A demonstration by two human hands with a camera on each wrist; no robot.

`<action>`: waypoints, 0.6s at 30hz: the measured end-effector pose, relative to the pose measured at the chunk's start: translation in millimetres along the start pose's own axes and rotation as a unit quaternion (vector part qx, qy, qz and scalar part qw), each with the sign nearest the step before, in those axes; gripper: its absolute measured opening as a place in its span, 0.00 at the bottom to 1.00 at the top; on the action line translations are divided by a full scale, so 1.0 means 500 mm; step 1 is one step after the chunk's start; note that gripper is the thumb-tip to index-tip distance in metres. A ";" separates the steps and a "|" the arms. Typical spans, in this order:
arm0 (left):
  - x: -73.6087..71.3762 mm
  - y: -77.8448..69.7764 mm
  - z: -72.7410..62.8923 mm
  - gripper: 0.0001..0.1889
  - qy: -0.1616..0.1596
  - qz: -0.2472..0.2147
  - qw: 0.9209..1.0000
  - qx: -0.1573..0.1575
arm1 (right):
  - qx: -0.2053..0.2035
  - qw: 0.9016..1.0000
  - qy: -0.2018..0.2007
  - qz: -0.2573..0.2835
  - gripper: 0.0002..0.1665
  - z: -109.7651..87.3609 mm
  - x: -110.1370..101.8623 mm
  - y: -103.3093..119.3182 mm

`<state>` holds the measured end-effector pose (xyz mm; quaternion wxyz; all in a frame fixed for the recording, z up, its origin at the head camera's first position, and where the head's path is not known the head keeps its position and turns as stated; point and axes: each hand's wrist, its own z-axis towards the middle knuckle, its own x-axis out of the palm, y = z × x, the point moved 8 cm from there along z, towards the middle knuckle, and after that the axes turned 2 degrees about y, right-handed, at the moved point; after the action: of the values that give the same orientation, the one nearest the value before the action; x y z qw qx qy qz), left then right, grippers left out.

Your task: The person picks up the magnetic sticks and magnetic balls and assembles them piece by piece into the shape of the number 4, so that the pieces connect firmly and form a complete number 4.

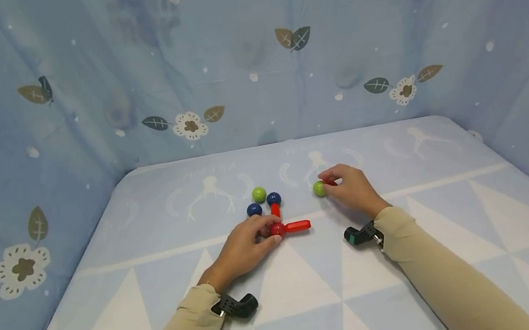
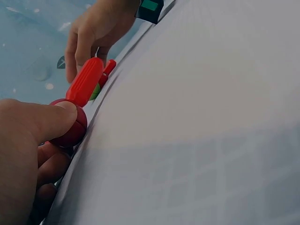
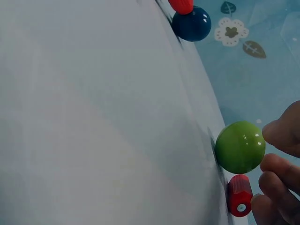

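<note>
My left hand (image 1: 247, 247) pinches a glossy red ball (image 1: 278, 230) with thumb and fingers, low over the table. From that ball one red rod (image 1: 298, 225) points right; another red rod (image 1: 275, 211) runs away from me to a blue ball (image 1: 274, 198). At the right, my right hand (image 1: 352, 189) holds a green ball (image 1: 319, 189) at its edge, thumb and index fingertips against it in the right wrist view. Beside this ball, under the other fingers, is a red rod (image 3: 240, 194) with a pale hole in its end.
A second blue ball (image 1: 253, 209) lies just beyond the left fingers, and another green ball (image 1: 259, 194) sits behind it. The table (image 1: 291, 284) wears a pale triangle-patterned cloth. Blue patterned fabric (image 1: 248, 73) hangs around its back and sides.
</note>
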<state>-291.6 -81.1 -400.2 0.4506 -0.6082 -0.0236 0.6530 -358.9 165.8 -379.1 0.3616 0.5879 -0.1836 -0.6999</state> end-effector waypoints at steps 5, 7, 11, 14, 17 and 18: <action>0.003 0.000 -0.002 0.20 -0.001 0.000 1.000 0.001 | -0.038 0.998 0.012 -0.044 0.19 0.001 0.008 0.012; 0.006 0.001 -0.002 0.20 0.003 0.002 1.000 0.000 | -0.053 0.996 0.018 -0.064 0.19 0.000 0.012 0.016; 0.004 -0.001 -0.001 0.20 0.002 0.004 1.000 0.003 | -0.072 0.994 0.014 -0.080 0.19 -0.002 0.012 0.025; 0.000 -0.003 0.001 0.20 -0.002 0.004 1.000 0.006 | -0.080 0.994 0.008 -0.073 0.17 -0.003 0.011 0.031; 0.000 -0.001 0.000 0.20 0.001 0.003 1.000 -0.002 | -0.079 0.995 0.009 -0.064 0.15 -0.002 0.014 0.032; 0.001 0.001 -0.001 0.20 0.002 0.002 1.000 -0.004 | -0.077 0.995 0.011 -0.062 0.15 -0.002 0.016 0.032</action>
<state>-291.5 -81.2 -400.9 0.4464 -0.6119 -0.0240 0.6525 -353.9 149.6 -374.1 0.3640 0.5762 -0.0886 -0.7264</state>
